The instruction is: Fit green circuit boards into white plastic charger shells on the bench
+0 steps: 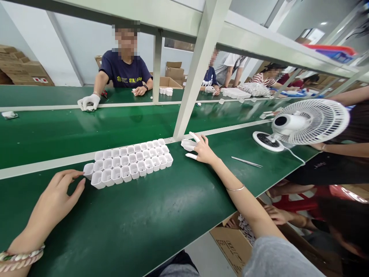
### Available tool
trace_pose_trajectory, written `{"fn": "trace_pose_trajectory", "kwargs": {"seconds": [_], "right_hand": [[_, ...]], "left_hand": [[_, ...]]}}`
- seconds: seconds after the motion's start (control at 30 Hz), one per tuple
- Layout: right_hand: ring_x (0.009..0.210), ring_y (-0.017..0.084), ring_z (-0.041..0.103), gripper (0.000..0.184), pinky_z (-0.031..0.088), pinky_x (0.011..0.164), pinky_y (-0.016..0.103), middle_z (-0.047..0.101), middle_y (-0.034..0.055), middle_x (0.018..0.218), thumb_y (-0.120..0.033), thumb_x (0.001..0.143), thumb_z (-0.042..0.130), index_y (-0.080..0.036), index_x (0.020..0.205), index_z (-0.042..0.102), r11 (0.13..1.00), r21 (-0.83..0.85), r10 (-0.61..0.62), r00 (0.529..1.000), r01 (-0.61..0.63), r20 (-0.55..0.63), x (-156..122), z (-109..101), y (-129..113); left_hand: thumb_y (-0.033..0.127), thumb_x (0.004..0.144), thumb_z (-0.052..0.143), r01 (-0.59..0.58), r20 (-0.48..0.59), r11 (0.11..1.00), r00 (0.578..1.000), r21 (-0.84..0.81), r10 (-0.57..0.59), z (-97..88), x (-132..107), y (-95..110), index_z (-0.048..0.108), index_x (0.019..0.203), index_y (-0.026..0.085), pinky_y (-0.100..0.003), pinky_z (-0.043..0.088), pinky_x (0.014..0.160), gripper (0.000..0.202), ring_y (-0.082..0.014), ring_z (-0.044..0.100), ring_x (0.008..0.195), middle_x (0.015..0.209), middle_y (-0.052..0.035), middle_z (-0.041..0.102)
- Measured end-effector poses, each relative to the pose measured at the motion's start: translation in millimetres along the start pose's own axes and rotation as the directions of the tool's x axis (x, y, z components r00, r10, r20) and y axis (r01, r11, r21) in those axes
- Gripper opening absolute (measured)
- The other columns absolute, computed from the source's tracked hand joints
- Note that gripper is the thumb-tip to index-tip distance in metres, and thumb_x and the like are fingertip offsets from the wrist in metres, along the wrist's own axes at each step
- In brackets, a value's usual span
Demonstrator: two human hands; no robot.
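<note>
Several small white square plastic cups (125, 173) stand upright in tight rows on the green bench, dark specks visible inside some. At the left end, one cup (88, 171) sticks out from the block, and the bent fingers of my left hand (56, 206) grip it at its outer side. To the right of the rows, my right hand (204, 151) is spread, with white covers on some fingertips. A crumpled whitish piece (188, 145) lies between its forefinger and thumb, by the post's foot; I cannot make out its kind.
A slanted metal post (193, 77) rises behind the cups. Tweezers (246, 161) and a white fan (305, 121) are on the right of the bench (161, 223). Across it, a co-worker's gloved hand (89, 102) rests on the surface. An open carton (230, 246) sits below the bench edge.
</note>
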State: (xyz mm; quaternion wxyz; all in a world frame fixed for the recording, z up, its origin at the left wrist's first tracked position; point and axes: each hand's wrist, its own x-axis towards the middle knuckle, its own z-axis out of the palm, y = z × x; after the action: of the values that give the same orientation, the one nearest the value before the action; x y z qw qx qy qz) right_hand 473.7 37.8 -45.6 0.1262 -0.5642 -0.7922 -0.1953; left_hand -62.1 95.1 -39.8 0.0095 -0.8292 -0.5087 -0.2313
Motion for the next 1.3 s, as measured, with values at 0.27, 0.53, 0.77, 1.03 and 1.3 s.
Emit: {"fn": "trace_pose_trajectory", "kwargs": {"seconds": [0.27,0.53,0.77,1.03,1.3], "right_hand": [[0.148,0.042,0.027,0.049,0.022,0.115,0.064,0.026,0.0215,0.161,-0.058,0.093,0.055,-0.015,0.083,0.076,0.998,-0.050,0.025,0.999,-0.023,0.036,0.1,6.6,2.2],[0.148,0.041,0.027,0.048,0.020,0.117,0.062,0.026,0.0202,0.162,-0.058,0.092,0.056,-0.015,0.089,0.076,0.999,-0.042,0.021,0.999,-0.020,0.031,0.1,8.4,0.3],[0.148,0.041,0.027,0.049,0.020,0.116,0.064,0.032,0.0234,0.158,-0.058,0.093,0.055,-0.015,0.086,0.077,0.999,-0.044,0.019,0.999,-0.017,0.044,0.7,9.6,1.4],[0.147,0.039,0.030,0.042,0.021,0.117,0.061,0.026,0.0181,0.162,-0.054,0.093,0.057,-0.017,0.093,0.077,1.000,-0.023,-0.007,1.000,0.007,0.002,-2.2,4.6,5.3],[0.146,0.040,0.030,0.041,0.021,0.116,0.063,0.027,0.0169,0.162,-0.053,0.093,0.057,-0.017,0.089,0.077,1.000,-0.003,0.025,0.999,-0.025,0.022,-4.1,5.3,8.3]], "left_hand": [[0.059,0.093,0.031,-0.019,-0.023,1.000,1.000,0.001,0.019,0.3,-2.1,-2.2,0.058,0.116,0.016,-0.037,0.053,0.075,0.055,-0.0248,0.065,0.092,0.120,-0.0132,0.058],[0.060,0.092,0.031,-0.004,-0.018,1.000,1.000,0.000,0.004,-2.4,-0.8,1.3,0.059,0.114,0.016,-0.037,0.053,0.073,0.057,-0.0250,0.066,0.091,0.118,-0.0132,0.059],[0.059,0.093,0.030,-0.026,-0.011,0.999,1.000,0.024,0.026,-1.1,-1.2,0.4,0.058,0.114,0.017,-0.037,0.053,0.071,0.054,-0.0261,0.065,0.094,0.119,-0.0128,0.059],[0.058,0.094,0.031,-0.019,-0.018,0.999,1.000,0.036,0.019,-2.5,-2.5,-2.5,0.059,0.114,0.019,-0.035,0.053,0.068,0.051,-0.0254,0.065,0.096,0.120,-0.0114,0.058],[0.057,0.095,0.031,-0.031,-0.030,0.999,0.999,0.037,0.032,-2.0,-2.7,-1.5,0.058,0.114,0.019,-0.034,0.052,0.069,0.050,-0.0252,0.065,0.096,0.121,-0.0121,0.058]]}}
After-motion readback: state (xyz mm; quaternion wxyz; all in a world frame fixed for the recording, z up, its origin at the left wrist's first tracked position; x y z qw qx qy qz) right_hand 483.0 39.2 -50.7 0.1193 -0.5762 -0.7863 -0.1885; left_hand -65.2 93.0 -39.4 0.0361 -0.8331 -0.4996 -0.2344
